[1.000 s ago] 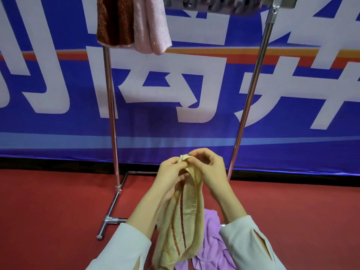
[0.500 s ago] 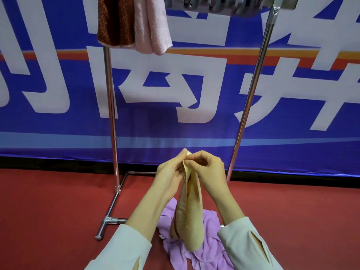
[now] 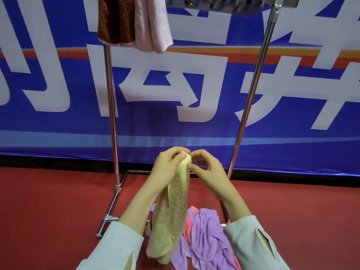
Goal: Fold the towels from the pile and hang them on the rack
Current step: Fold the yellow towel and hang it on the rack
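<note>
Left hand [image 3: 168, 169] closed round the top of the yellow towel [image 3: 173, 221], right hand [image 3: 209, 172] curled, upper edge pinched by its fingertips, towel hung above the purple and pink pile [image 3: 206, 240].

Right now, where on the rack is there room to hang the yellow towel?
Free: the top rail between the pink towel and the right post carries no towel. Crowded: the rail's left end, where the brown towel hangs against the pink one. Bare red floor lies beyond the left post; the towel pile crowds the base.
</note>
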Demonstrator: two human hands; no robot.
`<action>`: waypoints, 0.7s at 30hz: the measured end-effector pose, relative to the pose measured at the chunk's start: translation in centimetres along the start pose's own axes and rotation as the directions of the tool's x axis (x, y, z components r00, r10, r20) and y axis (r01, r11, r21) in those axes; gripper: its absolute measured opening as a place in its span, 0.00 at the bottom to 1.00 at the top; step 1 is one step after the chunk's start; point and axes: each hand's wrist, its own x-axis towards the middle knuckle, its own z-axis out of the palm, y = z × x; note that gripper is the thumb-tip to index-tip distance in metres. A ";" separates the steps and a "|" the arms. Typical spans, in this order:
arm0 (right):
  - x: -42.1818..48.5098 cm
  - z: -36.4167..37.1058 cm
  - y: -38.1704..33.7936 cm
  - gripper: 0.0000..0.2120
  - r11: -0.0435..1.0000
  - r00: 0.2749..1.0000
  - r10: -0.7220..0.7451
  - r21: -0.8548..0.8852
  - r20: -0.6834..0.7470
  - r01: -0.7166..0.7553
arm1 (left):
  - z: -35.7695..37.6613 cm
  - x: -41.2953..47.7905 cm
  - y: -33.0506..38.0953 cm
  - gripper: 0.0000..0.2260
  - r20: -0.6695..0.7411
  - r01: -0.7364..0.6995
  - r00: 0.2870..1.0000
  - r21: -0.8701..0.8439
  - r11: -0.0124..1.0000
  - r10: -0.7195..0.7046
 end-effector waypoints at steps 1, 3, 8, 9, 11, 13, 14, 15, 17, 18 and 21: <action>0.0 0.1 0.3 0.05 1.000 0.998 0.019 0.022 0.055 -0.021 | 0.0 0.0 0.1 0.07 0.001 -0.008 1.000 -0.031 0.999 0.008; -0.1 0.4 0.6 0.04 0.998 0.995 0.031 0.043 0.098 -0.035 | -0.2 0.0 0.3 0.05 -0.026 -0.020 1.000 -0.109 0.994 0.018; -0.2 0.4 0.6 0.16 0.986 0.982 0.026 0.155 0.185 -0.056 | -1.3 0.2 0.5 0.06 -0.104 -0.073 0.993 -0.235 0.969 0.050; -0.3 0.2 0.7 0.16 0.983 0.976 0.038 0.168 0.215 -0.076 | -1.6 0.2 0.5 0.06 -0.122 -0.083 0.991 -0.260 0.962 0.053; -0.4 0.1 1.0 0.14 0.976 0.960 0.062 0.184 0.273 -0.115 | -2.1 0.2 0.5 0.05 -0.139 -0.099 0.988 -0.282 0.954 0.061; -0.7 0.3 1.4 0.08 0.966 0.937 0.090 0.200 0.336 -0.165 | -2.1 0.1 0.5 0.05 -0.138 -0.101 0.988 -0.292 0.951 0.063; -0.7 0.5 1.8 0.06 0.965 0.924 0.101 0.189 0.368 -0.181 | -2.0 0.0 0.5 0.05 -0.136 -0.098 0.989 -0.308 0.946 0.058; -0.7 0.7 2.2 0.06 0.968 0.910 0.101 0.171 0.403 -0.183 | -1.8 -0.1 0.5 0.05 -0.136 -0.094 0.989 -0.330 0.939 0.051; -0.7 1.2 2.9 0.06 0.972 0.875 0.121 0.124 0.468 -0.201 | -1.4 -0.3 0.7 0.04 -0.139 -0.094 0.989 -0.382 0.919 0.043; -0.7 1.4 3.4 0.06 0.969 0.859 0.158 0.089 0.488 -0.229 | -1.2 -0.3 0.9 0.04 -0.142 -0.097 0.989 -0.413 0.905 0.041; -1.1 1.6 5.3 0.05 0.955 0.817 0.283 -0.066 0.502 -0.290 | -1.4 -0.3 1.6 0.04 -0.167 -0.112 0.985 -0.505 0.856 0.030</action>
